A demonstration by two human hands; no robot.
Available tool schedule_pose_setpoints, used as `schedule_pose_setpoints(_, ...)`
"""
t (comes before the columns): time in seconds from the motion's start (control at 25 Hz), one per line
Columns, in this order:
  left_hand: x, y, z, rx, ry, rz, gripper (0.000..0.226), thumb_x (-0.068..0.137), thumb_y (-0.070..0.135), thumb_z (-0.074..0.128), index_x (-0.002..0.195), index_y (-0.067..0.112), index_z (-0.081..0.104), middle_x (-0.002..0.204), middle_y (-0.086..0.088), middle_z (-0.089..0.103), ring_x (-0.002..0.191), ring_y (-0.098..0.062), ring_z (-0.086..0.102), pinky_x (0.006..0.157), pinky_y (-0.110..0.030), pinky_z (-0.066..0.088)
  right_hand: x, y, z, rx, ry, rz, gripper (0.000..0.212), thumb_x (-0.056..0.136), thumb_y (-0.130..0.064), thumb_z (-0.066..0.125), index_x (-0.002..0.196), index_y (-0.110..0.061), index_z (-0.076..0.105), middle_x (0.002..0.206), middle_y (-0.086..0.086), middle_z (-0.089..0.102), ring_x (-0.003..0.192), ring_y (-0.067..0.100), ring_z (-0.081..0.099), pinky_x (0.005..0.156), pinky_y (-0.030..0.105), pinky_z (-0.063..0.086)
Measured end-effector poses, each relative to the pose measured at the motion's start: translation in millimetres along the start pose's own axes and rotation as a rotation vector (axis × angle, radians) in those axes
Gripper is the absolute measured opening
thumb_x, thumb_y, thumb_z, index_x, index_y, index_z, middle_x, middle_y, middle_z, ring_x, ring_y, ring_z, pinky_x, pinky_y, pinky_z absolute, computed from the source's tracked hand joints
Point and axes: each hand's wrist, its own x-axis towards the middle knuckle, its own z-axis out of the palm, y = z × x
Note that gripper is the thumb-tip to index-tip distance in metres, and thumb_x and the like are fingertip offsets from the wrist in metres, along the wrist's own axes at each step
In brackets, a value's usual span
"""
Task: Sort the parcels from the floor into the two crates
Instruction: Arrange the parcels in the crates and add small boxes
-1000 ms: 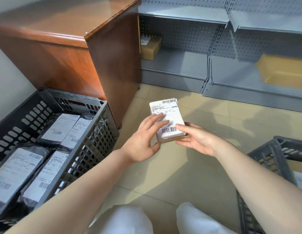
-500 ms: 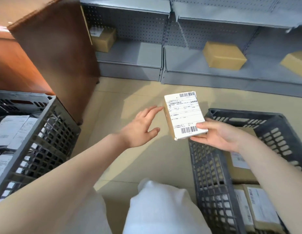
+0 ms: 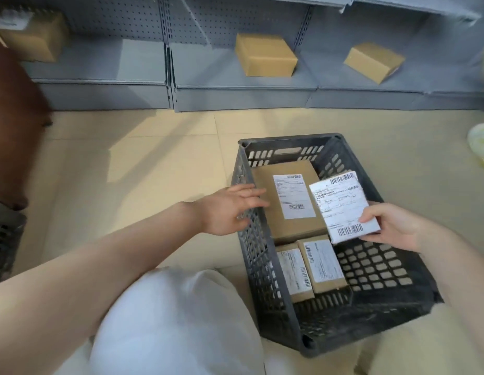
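My right hand (image 3: pixel 392 226) grips a small cardboard parcel with a white barcode label (image 3: pixel 341 207), held tilted above the right side of the dark grey slotted crate (image 3: pixel 262 266). My left hand (image 3: pixel 230 209) hovers open at the crate's left rim, holding nothing. Inside the crate lie one large labelled cardboard box (image 3: pixel 287 204) at the back and two small labelled boxes (image 3: pixel 311 266) side by side in front of it. A corner of the other crate (image 3: pixel 2 239) shows at the far left edge.
Grey metal shelving (image 3: pixel 235 85) runs along the back with cardboard boxes (image 3: pixel 265 55) on its lowest shelf. A brown wooden cabinet (image 3: pixel 11 131) stands at the left. A yellow-green object (image 3: pixel 481 147) lies on the tiled floor at the right. My white-clad knees (image 3: pixel 167 320) fill the foreground.
My view has swung right from the left crate to the right crate. My left hand let go of the parcel; my right hand carried it over the right crate.
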Motion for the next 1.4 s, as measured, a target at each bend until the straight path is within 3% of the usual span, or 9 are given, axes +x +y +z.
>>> schedule_pose_setpoints(0.08,9,6,8,0.018,-0.070,0.005,0.058,0.099,0.024,0.048,0.152,0.031,0.027,0.164,0.003,0.011,0.151,-0.015,0.000,0.122,-0.036,0.009,7,28,-22,-0.005,0.103,0.078,0.086,0.034,-0.004,0.072,0.119,-0.007,0.061,0.106,0.013,0.075,0.107,0.028,0.064,0.101,0.042,0.044)
schedule_pose_setpoints(0.16,14,7,14,0.018,-0.102,-0.001,0.057,0.100,0.025,0.045,0.152,0.032,0.025,0.164,0.004,0.009,0.151,-0.014,-0.001,0.122,-0.037,0.010,11,54,-32,-0.009,0.168,0.175,0.072,0.041,-0.001,0.060,0.113,-0.004,0.061,0.093,0.015,0.077,0.101,0.031,0.064,0.095,0.043,0.047)
schedule_pose_setpoints(0.36,23,4,24,0.054,-0.127,-0.012,0.054,0.101,0.030,0.043,0.152,0.033,0.027,0.164,0.005,0.008,0.151,-0.014,0.003,0.122,-0.033,0.006,35,94,-41,-0.011,0.267,0.308,0.058,0.066,0.002,0.053,0.123,-0.005,0.056,0.109,0.020,0.070,0.103,0.039,0.062,0.075,0.040,0.048)
schedule_pose_setpoints(0.48,24,-1,31,0.055,-0.131,-0.027,0.054,0.101,0.030,0.043,0.152,0.032,0.028,0.164,0.006,0.008,0.151,-0.013,0.002,0.122,-0.032,0.006,50,107,-40,0.001,0.309,0.315,0.070,0.054,-0.001,0.057,0.124,-0.010,0.054,0.112,0.021,0.069,0.104,0.041,0.062,0.082,0.044,0.052)
schedule_pose_setpoints(0.68,24,-7,35,0.039,-0.106,-0.002,0.053,0.099,0.027,0.045,0.150,0.031,0.033,0.164,0.007,0.011,0.151,-0.012,0.003,0.122,-0.035,0.010,65,131,-38,0.070,0.411,0.337,0.049,0.075,0.006,0.044,0.120,-0.009,0.056,0.109,0.021,0.066,0.105,0.039,0.061,0.095,0.049,0.050)
schedule_pose_setpoints(0.88,25,-9,37,0.024,-0.083,0.005,0.052,0.099,0.025,0.047,0.149,0.032,0.036,0.163,0.007,0.014,0.151,-0.012,0.005,0.122,-0.032,0.010,75,146,-36,0.138,0.458,0.260,0.036,0.089,0.007,0.045,0.124,-0.001,0.053,0.098,0.017,0.064,0.110,0.034,0.056,0.104,0.044,0.043)
schedule_pose_setpoints(1.08,26,-10,39,0.021,-0.082,0.002,0.052,0.099,0.025,0.047,0.149,0.032,0.035,0.163,0.007,0.014,0.151,-0.012,0.004,0.122,-0.031,0.008,93,157,-28,0.301,0.493,0.213,0.035,0.096,-0.001,0.051,0.131,-0.004,0.051,0.108,0.014,0.062,0.102,0.026,0.057,0.100,0.036,0.038)
schedule_pose_setpoints(1.2,25,-11,39,0.021,-0.081,0.006,0.053,0.098,0.025,0.047,0.149,0.032,0.035,0.163,0.007,0.015,0.151,-0.013,0.004,0.122,-0.033,0.009,99,166,-26,0.391,0.524,0.251,0.040,0.098,-0.006,0.054,0.137,-0.007,0.047,0.118,0.015,0.058,0.121,0.031,0.050,0.109,0.046,0.039)
schedule_pose_setpoints(1.4,24,-10,40,0.014,-0.074,0.006,0.053,0.098,0.023,0.048,0.149,0.031,0.034,0.164,0.006,0.013,0.151,-0.013,0.004,0.122,-0.031,0.008,111,176,-18,0.386,0.676,0.229,0.038,0.095,-0.003,0.057,0.133,-0.005,0.052,0.117,0.016,0.063,0.102,0.028,0.062,0.082,0.044,0.053)
